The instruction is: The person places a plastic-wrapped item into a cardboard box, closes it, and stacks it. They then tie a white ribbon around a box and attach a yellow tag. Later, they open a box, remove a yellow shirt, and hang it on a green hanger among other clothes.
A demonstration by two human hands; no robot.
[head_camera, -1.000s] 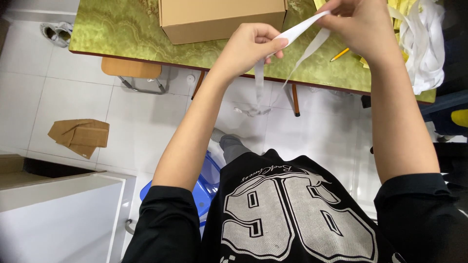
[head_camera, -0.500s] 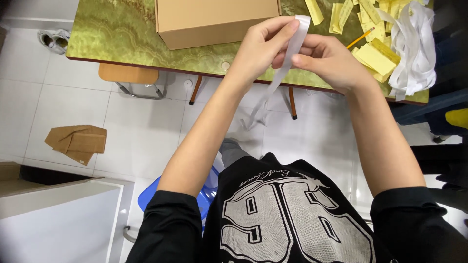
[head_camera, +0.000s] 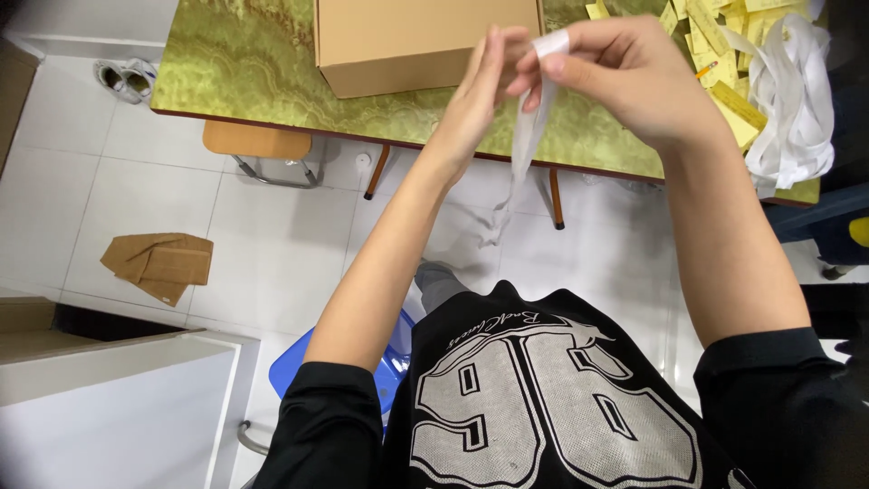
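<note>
Single head-worn cam, no 2nd view, so no overlap. Looks steeply down and fwd over wearer's chest. Near field: black shirt [head_camera: 552, 398] at bottom edge, forearms rising to frame centre. Mid field: green marbled tabletop [head_camera: 244, 63] across top. Far field: white tile floor [head_camera: 136, 208] below, seen left of the arms.

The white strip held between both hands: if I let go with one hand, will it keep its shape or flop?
The white strip likely flops: below the right hand and left hand it hangs limp and curls at its end. It looks thin, so probably very light and prone to drifting. A light pinch seems enough to hold it.
</note>
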